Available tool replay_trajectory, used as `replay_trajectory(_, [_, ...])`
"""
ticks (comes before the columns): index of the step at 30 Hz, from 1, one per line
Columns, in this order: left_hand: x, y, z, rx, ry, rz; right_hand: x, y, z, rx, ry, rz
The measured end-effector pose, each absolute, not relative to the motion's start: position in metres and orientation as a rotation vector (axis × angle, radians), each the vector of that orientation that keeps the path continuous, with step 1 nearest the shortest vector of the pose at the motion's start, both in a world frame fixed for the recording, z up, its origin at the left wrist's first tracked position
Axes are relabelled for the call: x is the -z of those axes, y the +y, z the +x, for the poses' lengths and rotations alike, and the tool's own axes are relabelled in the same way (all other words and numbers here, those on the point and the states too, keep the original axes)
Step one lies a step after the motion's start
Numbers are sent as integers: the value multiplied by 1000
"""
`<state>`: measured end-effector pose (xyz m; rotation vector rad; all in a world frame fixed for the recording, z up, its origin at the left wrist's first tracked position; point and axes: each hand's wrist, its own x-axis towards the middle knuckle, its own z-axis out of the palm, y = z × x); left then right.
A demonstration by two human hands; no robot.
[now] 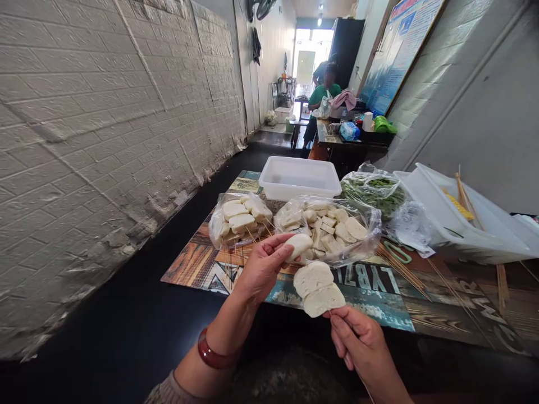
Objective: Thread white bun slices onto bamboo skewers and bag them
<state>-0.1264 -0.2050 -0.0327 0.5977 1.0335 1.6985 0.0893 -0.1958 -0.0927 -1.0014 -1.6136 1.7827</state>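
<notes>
My left hand (263, 266) pinches a pale, rounded white slice (300, 246) between thumb and fingers, over the near edge of the bag of slices. In my right hand (357, 336) is a thin wooden skewer (369, 393), gripped just below two white slices (319, 289) threaded on it side by side. The held slice and the skewered ones are apart. Behind my hands lies an open clear plastic bag of loose white slices (330, 227). To its left, another bag (242, 219) holds slices on skewers, with the sticks pointing toward me.
An white plastic tub (300, 174) stands at the table's back. On the right are a bag of green leaves (373, 191), a tilted white bin (471, 219) with sticks, and loose skewers (404, 269). A person in green (326, 92) is farther back. A brick-patterned wall (105, 112) runs along the left.
</notes>
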Motion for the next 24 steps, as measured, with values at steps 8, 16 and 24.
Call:
replay_trajectory(8, [32, -205, -126, -1709, 1055, 622, 92, -196, 89, -1792, -1614, -988])
replay_trajectory(16, [30, -207, -124, -1692, 1036, 640, 88, -197, 88, -1806, -1607, -1002])
replay_trajectory(24, [33, -206, -122, -1690, 1017, 654, 88, -198, 85, -1790, -1553, -1010])
